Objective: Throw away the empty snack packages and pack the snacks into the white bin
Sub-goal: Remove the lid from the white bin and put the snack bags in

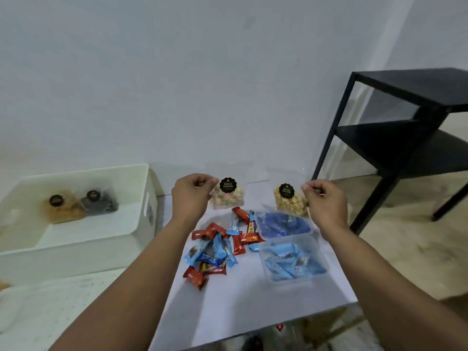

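Head view: left hand (193,193) pinches the biscuit pouch (228,196) top, right hand (324,201) pinches the nut pouch (290,202); best lift both upright, clear the wrappers (218,249), then lower beside the pouches in the bin (141,196) at left.

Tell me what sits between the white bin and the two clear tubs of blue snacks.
In the head view, a loose pile of red and blue snack wrappers lies on the white sheet between the white bin and the clear tubs.
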